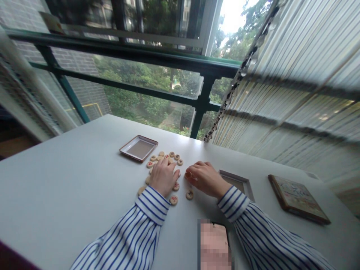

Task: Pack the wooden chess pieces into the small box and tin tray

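Observation:
Round wooden Chinese chess pieces with red or black characters lie loosely grouped on the white table. My left hand [163, 175] rests palm down over the middle of the group, covering some pieces, its thumb apart from the other fingers. A red-marked piece [174, 200] lies near my left wrist. To the right, my right hand [207, 177] is curled with its fingertips together, and what they hold, if anything, is hidden. Just below it lies a black-marked piece [189, 194]. Another black-marked piece [180, 162] sits at the group's upper right edge.
A shallow tray [139, 147] stands behind the pieces at the left. Another shallow tray [244, 183] is partly behind my right wrist. A flat patterned box [299, 198] lies farther right. A phone [216, 243], its screen blurred, lies near the front. Beyond the table [70, 180] are a green railing and window.

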### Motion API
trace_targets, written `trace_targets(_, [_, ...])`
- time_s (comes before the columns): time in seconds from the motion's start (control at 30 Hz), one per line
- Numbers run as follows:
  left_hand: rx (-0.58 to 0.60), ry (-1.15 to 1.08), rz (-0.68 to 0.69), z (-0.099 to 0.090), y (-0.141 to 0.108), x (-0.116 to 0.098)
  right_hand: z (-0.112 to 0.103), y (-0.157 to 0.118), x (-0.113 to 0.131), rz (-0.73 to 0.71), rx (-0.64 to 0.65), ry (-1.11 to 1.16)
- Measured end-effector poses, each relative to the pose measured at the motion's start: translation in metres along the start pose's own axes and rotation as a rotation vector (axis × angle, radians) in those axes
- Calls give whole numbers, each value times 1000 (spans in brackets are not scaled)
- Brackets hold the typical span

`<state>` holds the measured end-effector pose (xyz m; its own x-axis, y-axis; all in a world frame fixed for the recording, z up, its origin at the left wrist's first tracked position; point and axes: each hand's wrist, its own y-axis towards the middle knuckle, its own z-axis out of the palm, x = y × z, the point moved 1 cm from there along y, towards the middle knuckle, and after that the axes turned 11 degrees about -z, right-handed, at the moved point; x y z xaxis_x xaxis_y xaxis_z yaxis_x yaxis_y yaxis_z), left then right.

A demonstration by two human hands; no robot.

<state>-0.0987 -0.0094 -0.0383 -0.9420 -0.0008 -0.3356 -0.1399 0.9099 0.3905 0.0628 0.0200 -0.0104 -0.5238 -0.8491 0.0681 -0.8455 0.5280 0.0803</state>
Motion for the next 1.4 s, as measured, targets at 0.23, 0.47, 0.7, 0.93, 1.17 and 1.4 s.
trace_targets(0.23, [-13,-44,50,3,-2,-4,3,3,-1,8,4,-33])
trace_targets(0.47, [-21,-202,85,5,-1,-6,3,0,-9,80,-154,179])
trace_targets(0.7, [-20,-318,137,4,-4,-13,2,-2,-16,179,-282,714])
trace_targets(0.93, [-58,-377,170,4,-6,-15,-2,-2,-13,220,-284,975])
trace_targets(1.17, [-43,-367,171,1,-5,-16,-3,-1,-12,209,-268,978])
trace_targets(1.4, [26,-268,168,1,-6,-18,0,-5,-22,257,-336,763])
